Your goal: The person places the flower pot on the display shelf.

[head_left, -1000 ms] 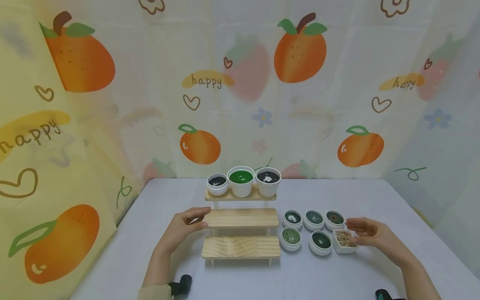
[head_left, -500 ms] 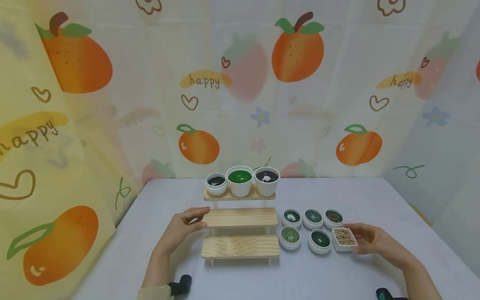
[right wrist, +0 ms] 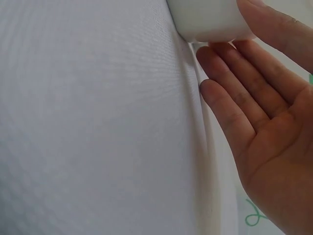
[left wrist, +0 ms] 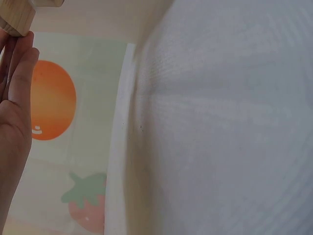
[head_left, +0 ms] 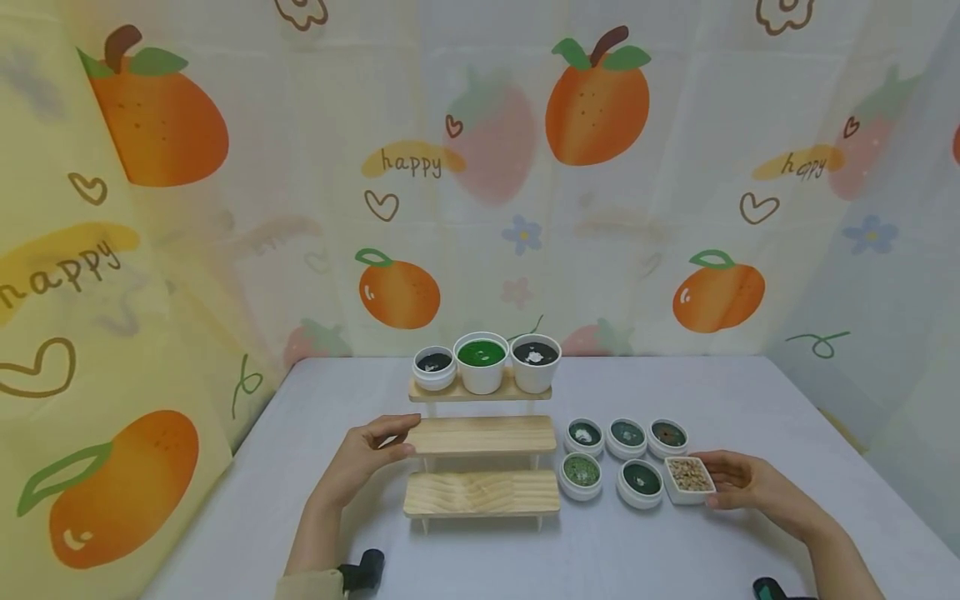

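Observation:
A three-step wooden display stand (head_left: 482,493) stands mid-table. My left hand (head_left: 362,460) grips the left end of its middle shelf, index finger at the back corner and thumb at the front; in the left wrist view, straight fingers (left wrist: 22,73) reach the wood's corner. My right hand (head_left: 757,492) holds a small square white dish (head_left: 688,477) of beige-brown bits by its right side, thumb at the near corner and index finger behind. The right wrist view shows the thumb over the dish's wall (right wrist: 210,19) and the other fingers extended beside its base.
On the top shelf stand a small black-filled bowl (head_left: 433,379), a green-filled cup (head_left: 482,379) and a black-filled cup (head_left: 536,377). Several small round white bowls (head_left: 639,500) with dark green contents sit between stand and dish. Behind hangs a fruit-print curtain (head_left: 480,275).
My right hand has come down from over the square dish to its right side, with thumb and fingers closing on it. The left hand keeps its place on the shelf.

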Available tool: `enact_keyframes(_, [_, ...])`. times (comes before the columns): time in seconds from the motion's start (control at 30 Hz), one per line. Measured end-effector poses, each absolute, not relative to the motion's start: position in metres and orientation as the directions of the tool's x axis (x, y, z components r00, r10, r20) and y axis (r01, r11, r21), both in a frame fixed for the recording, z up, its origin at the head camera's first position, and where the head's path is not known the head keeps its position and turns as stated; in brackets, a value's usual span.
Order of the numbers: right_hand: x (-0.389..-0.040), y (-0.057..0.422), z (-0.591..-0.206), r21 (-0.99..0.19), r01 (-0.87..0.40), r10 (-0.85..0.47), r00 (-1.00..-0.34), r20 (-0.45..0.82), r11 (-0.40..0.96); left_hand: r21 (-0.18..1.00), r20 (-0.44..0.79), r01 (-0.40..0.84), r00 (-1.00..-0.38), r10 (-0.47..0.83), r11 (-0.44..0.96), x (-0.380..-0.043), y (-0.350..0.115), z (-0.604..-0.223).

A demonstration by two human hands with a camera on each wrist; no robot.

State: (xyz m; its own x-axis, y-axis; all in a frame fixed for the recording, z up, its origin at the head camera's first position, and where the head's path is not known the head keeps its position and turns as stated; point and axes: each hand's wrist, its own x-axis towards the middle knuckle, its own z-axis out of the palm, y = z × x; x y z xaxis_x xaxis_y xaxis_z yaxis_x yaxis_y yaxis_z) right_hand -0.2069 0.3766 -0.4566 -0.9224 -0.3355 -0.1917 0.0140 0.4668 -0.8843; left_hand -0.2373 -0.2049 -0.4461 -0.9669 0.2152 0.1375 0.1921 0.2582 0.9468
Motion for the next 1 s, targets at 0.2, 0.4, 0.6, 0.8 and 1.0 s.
enact_keyframes(0.2, [-0.2074,0.3757,-0.4574,-0.872,0.025,-0.318,-0.926,-0.205,0.489,0.949,0.128,0.181,-0.970,0.208,0.260,-0.2385,-0.2058,-0.4478])
enact_keyframes(0.4, [-0.2066,0.3744,-0.4561,-0.861,0.057,-0.297,-0.925,-0.236,0.505,0.949,0.123,0.177,-0.970,0.210,0.262,-0.2391,-0.2062,-0.4488])
enact_keyframes(0.6, [-0.2068,0.3731,-0.4549,-0.859,0.069,-0.286,-0.927,-0.243,0.508,0.950,0.122,0.174,-0.971,0.204,0.259,-0.2374,-0.2056,-0.4471])
enact_keyframes(0.8, [-0.2076,0.3720,-0.4543,-0.851,0.062,-0.277,-0.931,-0.238,0.522,0.949,0.135,0.187,-0.969,0.208,0.256,-0.2369,-0.2061,-0.4472])
enact_keyframes(1.0, [-0.2079,0.3713,-0.4535,-0.845,0.069,-0.268,-0.932,-0.245,0.531,0.947,0.136,0.189,-0.969,0.207,0.261,-0.2372,-0.2054,-0.4471])
